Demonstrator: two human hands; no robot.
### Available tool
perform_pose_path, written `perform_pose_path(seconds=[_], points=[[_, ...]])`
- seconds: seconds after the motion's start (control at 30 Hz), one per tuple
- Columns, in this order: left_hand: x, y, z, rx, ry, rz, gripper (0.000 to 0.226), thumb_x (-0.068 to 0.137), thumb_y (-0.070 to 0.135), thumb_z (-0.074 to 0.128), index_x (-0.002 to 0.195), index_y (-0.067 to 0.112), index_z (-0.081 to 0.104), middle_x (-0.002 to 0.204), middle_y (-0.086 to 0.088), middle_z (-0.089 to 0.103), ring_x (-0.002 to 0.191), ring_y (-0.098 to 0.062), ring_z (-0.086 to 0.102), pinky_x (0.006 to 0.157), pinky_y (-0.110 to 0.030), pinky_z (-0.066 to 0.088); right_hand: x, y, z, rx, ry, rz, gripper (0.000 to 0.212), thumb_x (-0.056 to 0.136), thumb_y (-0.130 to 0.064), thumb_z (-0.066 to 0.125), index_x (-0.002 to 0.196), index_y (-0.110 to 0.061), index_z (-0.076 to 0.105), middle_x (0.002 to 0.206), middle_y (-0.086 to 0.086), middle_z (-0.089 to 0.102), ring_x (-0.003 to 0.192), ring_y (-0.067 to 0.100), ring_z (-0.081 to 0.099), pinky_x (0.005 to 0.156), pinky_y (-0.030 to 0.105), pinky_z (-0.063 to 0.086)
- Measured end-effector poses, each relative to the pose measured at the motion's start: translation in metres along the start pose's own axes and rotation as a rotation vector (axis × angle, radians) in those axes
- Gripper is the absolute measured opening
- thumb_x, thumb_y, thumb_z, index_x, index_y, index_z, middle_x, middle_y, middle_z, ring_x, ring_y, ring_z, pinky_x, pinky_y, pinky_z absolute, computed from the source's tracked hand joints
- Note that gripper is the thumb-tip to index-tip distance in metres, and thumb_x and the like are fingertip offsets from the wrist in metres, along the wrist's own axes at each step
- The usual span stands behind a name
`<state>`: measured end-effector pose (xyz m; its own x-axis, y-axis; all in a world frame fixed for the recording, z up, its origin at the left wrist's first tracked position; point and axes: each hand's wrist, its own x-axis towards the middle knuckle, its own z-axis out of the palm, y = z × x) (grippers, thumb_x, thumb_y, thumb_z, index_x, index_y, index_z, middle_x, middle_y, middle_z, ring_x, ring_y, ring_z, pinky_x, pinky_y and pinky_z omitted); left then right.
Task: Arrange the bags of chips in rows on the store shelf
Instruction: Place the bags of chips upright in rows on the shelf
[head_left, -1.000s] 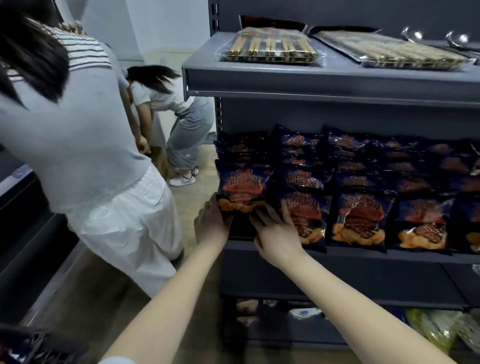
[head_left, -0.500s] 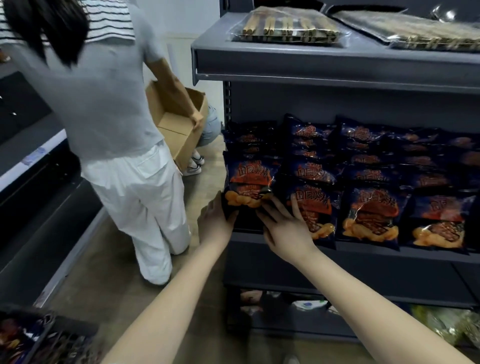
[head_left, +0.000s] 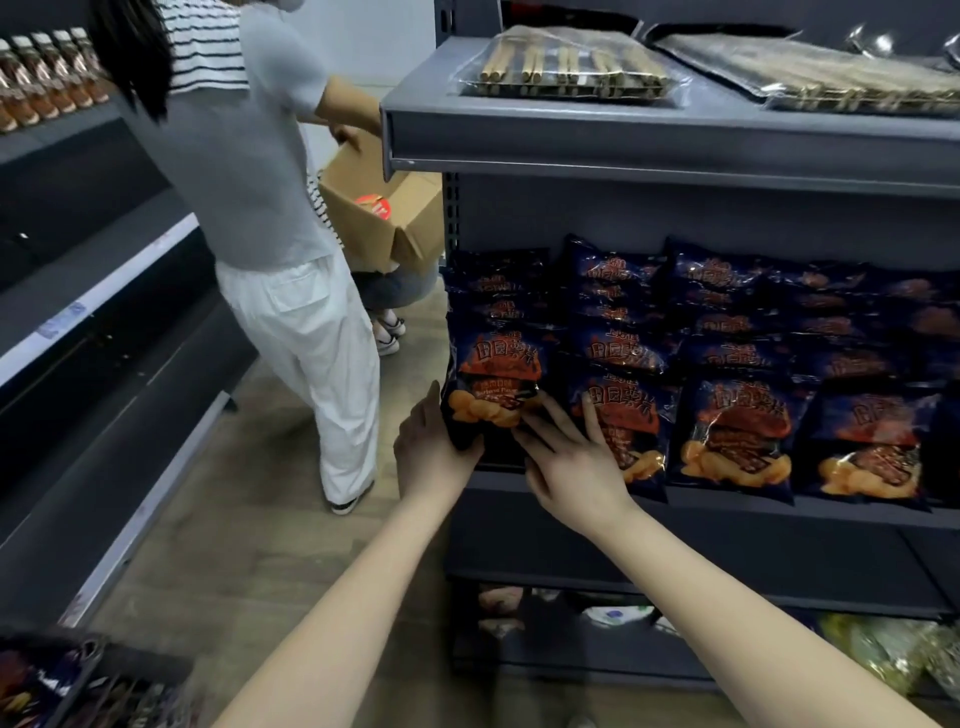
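Observation:
Dark blue chip bags with red and orange print lie in overlapping rows on the middle shelf (head_left: 779, 512). The front-left bag (head_left: 493, 384) stands at the shelf's left end. My left hand (head_left: 431, 452) cups its lower left corner, fingers hidden behind the bag. My right hand (head_left: 571, 462) lies with fingers spread and straight across the bottom of that bag and the neighbouring front bag (head_left: 623, 421). Two more front bags (head_left: 737, 436) sit to the right.
A person in a grey top and white trousers (head_left: 291, 270) stands in the aisle at left, holding a cardboard box (head_left: 379, 208). Another person crouches behind. Upper shelf (head_left: 623, 140) carries packed chopsticks. A basket (head_left: 78, 686) with bags sits at bottom left.
The view has shifted slightly; the person at left has turned and lifted the cardboard box. My hands stay on the front-left bag, which stands a bit more upright.

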<state>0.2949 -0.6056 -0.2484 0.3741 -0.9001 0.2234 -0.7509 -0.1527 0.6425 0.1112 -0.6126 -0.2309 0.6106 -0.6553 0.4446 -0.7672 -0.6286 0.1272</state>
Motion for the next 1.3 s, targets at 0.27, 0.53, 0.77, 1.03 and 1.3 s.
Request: perform_pose_path(seconds=[0.27,0.53,0.77,1.03,1.3], points=[[-0.016,0.023,-0.014,-0.079,0.139,0.155,0.081,0.072,0.036,0.061,0.143,0.013,0.028,0.14,-0.014,0.042,0.131,-0.029,0.038,0.106,-0.049,0.033,-0.003,-0.005,-0.007,0.023,0.058,0.01,0.036,0.086,-0.026,0.047,0.117,-0.017,0.065,0.125,0.002,0.062,0.137,0.023,0.034,0.116,0.054,0.007],[-0.011,0.142,-0.005,-0.378,0.17,0.354,0.062,0.08,0.036,0.044,0.138,0.013,0.038,0.142,-0.009,0.041,0.132,-0.023,0.035,0.11,-0.047,0.031,-0.018,0.033,-0.056,0.019,0.189,0.093,0.036,0.086,-0.029,0.05,0.116,-0.013,0.063,0.132,0.006,0.056,0.138,0.023,0.029,0.115,0.053,0.008],[-0.023,0.271,0.08,-0.472,0.023,0.528,0.057,0.084,0.036,0.037,0.137,0.016,0.042,0.146,-0.005,0.036,0.135,-0.014,0.027,0.109,-0.013,0.015,-0.09,0.176,-0.094,-0.072,0.237,0.437,0.04,0.083,-0.027,0.049,0.12,-0.019,0.062,0.13,0.003,0.057,0.133,0.03,0.035,0.112,0.058,0.012],[-0.041,0.422,0.187,-0.519,0.009,0.629,0.05,0.084,0.027,0.038,0.129,0.012,0.053,0.142,-0.009,0.043,0.133,-0.022,0.037,0.11,-0.024,0.025,-0.156,0.327,-0.112,-0.015,0.147,0.529,0.043,0.086,-0.03,0.044,0.126,-0.019,0.054,0.137,0.003,0.051,0.133,0.03,0.034,0.109,0.058,0.015],[-0.028,0.537,0.269,-0.279,-0.096,0.635,0.05,0.08,0.03,0.041,0.12,0.007,0.059,0.117,-0.016,0.062,0.109,-0.033,0.056,0.097,-0.039,0.044,-0.197,0.472,-0.125,0.134,0.061,0.642,0.05,0.085,-0.032,0.034,0.131,-0.018,0.049,0.143,0.005,0.044,0.133,0.034,0.035,0.108,0.059,0.026]])
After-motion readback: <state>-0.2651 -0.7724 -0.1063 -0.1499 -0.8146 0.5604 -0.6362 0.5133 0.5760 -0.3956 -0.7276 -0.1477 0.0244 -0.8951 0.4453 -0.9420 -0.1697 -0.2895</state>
